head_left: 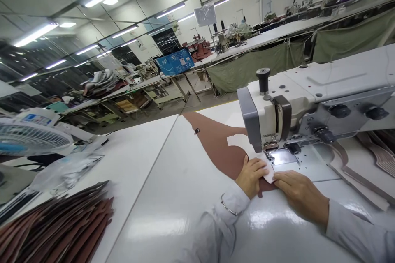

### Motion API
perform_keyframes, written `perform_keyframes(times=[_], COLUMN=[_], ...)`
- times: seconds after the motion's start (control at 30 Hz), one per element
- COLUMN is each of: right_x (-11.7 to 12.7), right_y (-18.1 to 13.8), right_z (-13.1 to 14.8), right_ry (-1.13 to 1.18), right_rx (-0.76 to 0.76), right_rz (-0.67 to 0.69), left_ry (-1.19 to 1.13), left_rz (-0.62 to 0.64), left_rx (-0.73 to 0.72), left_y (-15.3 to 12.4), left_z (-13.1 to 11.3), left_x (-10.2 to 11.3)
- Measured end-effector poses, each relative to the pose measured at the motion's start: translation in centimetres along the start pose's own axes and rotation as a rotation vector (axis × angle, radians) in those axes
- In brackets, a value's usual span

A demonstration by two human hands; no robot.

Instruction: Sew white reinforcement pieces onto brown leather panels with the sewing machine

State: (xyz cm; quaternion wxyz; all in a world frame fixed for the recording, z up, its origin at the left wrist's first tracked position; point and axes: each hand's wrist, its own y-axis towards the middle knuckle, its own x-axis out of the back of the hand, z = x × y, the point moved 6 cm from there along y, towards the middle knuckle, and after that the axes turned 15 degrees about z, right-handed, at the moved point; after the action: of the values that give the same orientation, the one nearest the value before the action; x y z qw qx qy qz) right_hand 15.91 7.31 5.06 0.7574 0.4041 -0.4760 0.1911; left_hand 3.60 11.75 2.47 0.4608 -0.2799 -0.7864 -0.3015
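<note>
A brown leather-like piece lies on the white table, its near end reaching the sewing machine. On top of it is a curved white piece, which runs under the machine's head. My left hand rests on both pieces just left of the needle area, fingers stretched out and pressing down. Close to the needle, my right hand pinches the near edge of the white piece between thumb and fingers. The machine's lamp lights the metal plate. A small black clip-like item sits at the brown piece's left edge.
A stack of dark red-brown pieces lies at the lower left, near a plastic bag and a white fan. Cut brown and pale strips lie right of the needle area. Behind stand more worktables with a blue bag.
</note>
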Motion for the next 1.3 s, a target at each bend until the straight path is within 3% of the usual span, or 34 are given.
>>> perform_keyframes(times=[0.67, 1.3], right_x=[-0.2, -0.1], right_y=[0.1, 0.2], right_z=[-1.0, -0.8], right_ry=[0.037, -0.017], right_rx=[-0.054, -0.046], right_rz=[0.001, -0.017], left_ry=[-0.013, 0.02], left_rz=[0.044, 0.083], left_rx=[-0.082, -0.04], left_y=[1.6, 1.7], left_z=[0.5, 0.8], left_x=[0.2, -0.3])
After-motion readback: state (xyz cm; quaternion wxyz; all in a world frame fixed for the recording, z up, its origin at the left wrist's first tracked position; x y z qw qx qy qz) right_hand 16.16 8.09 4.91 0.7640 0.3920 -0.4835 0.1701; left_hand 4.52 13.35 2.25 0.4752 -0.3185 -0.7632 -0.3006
